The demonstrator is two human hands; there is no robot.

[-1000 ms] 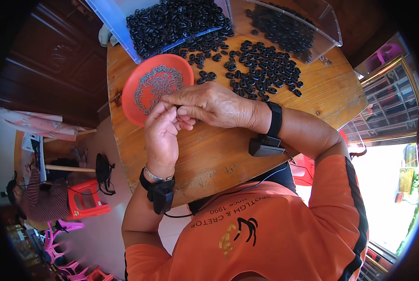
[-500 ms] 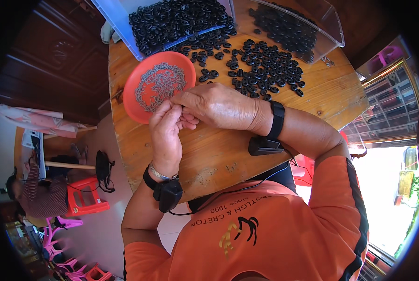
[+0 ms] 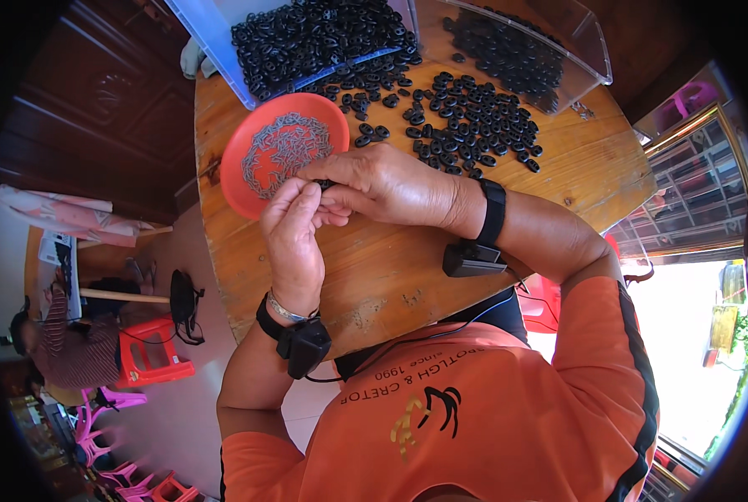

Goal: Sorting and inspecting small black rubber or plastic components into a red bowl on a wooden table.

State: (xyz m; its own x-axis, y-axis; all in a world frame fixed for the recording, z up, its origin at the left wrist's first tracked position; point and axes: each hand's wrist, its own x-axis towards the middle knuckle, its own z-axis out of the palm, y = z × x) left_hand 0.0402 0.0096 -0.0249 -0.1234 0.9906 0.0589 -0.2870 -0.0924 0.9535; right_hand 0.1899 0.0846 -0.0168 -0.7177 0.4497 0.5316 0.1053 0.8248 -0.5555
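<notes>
Above the table's left part my two hands meet, fingertips together. Between them shows a small black oval piece (image 3: pixel 325 183), mostly covered by fingers. My left hand (image 3: pixel 297 243) is closed, palm turned up, its thumb against the piece. From the right, my right hand (image 3: pixel 403 186) reaches across with thumb and forefinger pinched around the same piece; whether a pin is there too is hidden. Just beyond the fingertips, an orange-red plate (image 3: pixel 236 171) carries many small grey metal pins (image 3: pixel 286 142), and the right forefinger overlaps its near rim.
Loose black oval pieces with two holes (image 3: pixel 478 125) spread over the wooden table (image 3: pixel 382 284). A tipped clear bin (image 3: pixel 211 54) spills more at the back left; another clear bin (image 3: pixel 595 63) stands back right. To the left, a person (image 3: pixel 81 347) sits near a red stool (image 3: pixel 160 364).
My right thumb and forefinger have parted slightly, and the black piece between them now shows. The left fingertips have shifted a little left. Plate and bins stay in place.
</notes>
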